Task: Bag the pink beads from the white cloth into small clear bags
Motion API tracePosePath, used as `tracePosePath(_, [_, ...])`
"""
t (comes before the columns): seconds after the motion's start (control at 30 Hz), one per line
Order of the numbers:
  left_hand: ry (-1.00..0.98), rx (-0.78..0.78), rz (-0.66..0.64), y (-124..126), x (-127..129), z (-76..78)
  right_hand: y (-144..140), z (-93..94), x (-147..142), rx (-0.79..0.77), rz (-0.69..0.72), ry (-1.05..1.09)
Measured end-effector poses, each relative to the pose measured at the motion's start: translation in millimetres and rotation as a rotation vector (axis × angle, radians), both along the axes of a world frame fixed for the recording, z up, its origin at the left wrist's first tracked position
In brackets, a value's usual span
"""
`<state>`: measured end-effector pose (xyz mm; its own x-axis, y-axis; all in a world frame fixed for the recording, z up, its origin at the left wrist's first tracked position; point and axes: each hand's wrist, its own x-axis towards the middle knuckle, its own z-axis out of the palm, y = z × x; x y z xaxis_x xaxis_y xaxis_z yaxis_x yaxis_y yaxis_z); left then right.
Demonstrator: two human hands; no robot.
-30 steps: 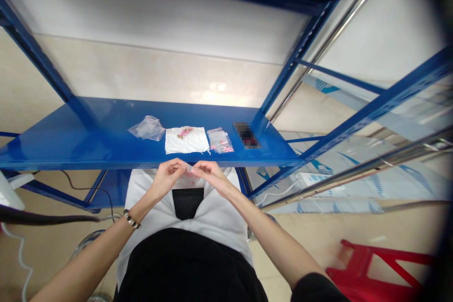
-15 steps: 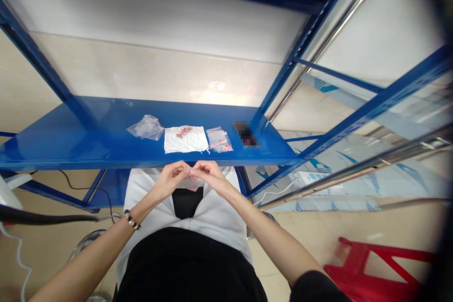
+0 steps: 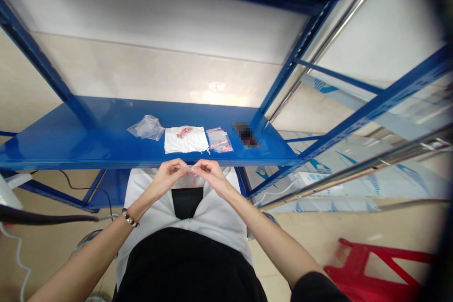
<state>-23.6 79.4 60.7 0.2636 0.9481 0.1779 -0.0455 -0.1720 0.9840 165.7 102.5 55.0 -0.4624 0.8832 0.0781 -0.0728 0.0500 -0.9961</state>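
My left hand (image 3: 169,177) and my right hand (image 3: 209,175) meet just in front of the blue shelf's edge, both pinching the top of a small clear plastic bag (image 3: 189,179) that hangs between them. What is inside the bag is too small to make out. On the blue shelf (image 3: 71,141) beyond my hands lies a white cloth (image 3: 186,140) with small pink pieces (image 3: 184,131) on it.
An empty clear bag (image 3: 146,127) lies left of the cloth, and a clear bag with pink pieces (image 3: 220,141) lies right of it. A dark blurred object (image 3: 245,134) sits near the blue upright. A red stool (image 3: 375,264) stands on the floor at lower right. Cables run at the left.
My hands have stayed together on the small bag, shifting only slightly; the fingers work along its top edge.
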Motion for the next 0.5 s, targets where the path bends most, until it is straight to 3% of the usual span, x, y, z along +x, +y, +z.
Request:
tracePosePath(0.27, [0.004, -0.005, -0.051, 0.2, 3.2, -5.2, -2.0, 2.2, -3.0, -0.028, 0.031, 0.009])
tracePosePath(0.5, [0.01, -0.01, 0.005, 1.0, 1.4, -1.3, -0.8, -0.4, -3.1, 0.007, 0.012, 0.02])
